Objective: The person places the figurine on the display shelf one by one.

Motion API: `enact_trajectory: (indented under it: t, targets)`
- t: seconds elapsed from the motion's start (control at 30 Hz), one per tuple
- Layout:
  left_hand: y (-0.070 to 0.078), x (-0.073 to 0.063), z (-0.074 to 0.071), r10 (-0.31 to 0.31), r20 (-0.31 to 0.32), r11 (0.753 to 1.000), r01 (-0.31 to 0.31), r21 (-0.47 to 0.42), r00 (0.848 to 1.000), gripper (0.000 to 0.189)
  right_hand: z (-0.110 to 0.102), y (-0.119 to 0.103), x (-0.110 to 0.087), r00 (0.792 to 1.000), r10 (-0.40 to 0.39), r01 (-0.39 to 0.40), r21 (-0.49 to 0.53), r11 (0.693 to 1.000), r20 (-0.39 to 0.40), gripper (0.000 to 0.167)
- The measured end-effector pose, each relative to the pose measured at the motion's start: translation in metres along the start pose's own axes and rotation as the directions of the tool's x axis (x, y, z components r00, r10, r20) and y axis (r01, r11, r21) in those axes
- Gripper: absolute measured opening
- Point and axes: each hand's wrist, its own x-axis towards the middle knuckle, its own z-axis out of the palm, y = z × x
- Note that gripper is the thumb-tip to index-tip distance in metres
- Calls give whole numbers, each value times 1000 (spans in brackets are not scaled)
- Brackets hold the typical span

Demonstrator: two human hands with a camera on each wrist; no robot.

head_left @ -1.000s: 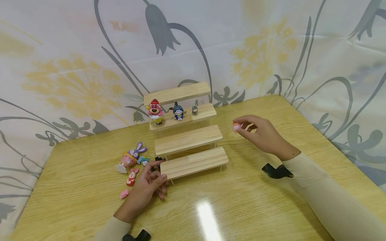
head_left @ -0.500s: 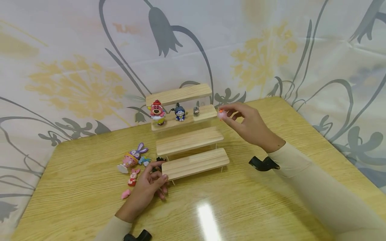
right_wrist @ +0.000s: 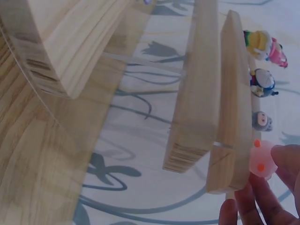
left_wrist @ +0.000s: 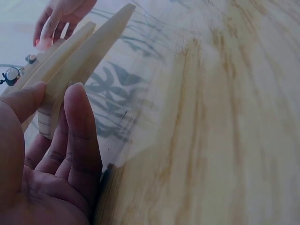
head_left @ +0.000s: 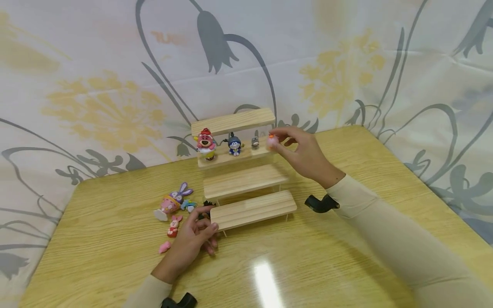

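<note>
My right hand (head_left: 306, 152) pinches a small round pink figurine (right_wrist: 262, 159) with orange spots between thumb and fingers. It is at the right end of the second-highest board of a stepped wooden display shelf (head_left: 246, 179). A small grey figurine (head_left: 255, 143), a blue-capped figurine (head_left: 234, 144) and a pink bear figurine (head_left: 206, 143) stand in a row on that board. At the left end of the lowest board, my left hand (head_left: 192, 235) grips the wood, thumb on one face and fingers on the other. Whether the pink figurine touches the board I cannot tell.
Left of the shelf, a purple-eared rabbit figurine (head_left: 174, 200), a small blue figurine (head_left: 188, 205), a red and pink figurine (head_left: 174, 226) and a pink piece (head_left: 164, 247) lie on the wooden table (head_left: 96, 248). A dark figurine is partly hidden behind my left hand. Flower-patterned cloth hangs behind.
My right hand has moved left with the pink figurine, from beside the shelf to the right end of the second-highest board. My left hand keeps its grip on the lowest board.
</note>
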Motion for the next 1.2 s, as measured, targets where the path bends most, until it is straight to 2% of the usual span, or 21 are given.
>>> enact_trajectory:
  t: [0.37,1.2]
  targets:
    - [0,0,1,3,0,1000,-3,3,1000,58,11,7,2,1000,25,-24,19,1000,-12,32]
    - [0,0,0,1,0,1000,-1,4,1000,59,10,7,1,999,35,-35,3,999,-4,32]
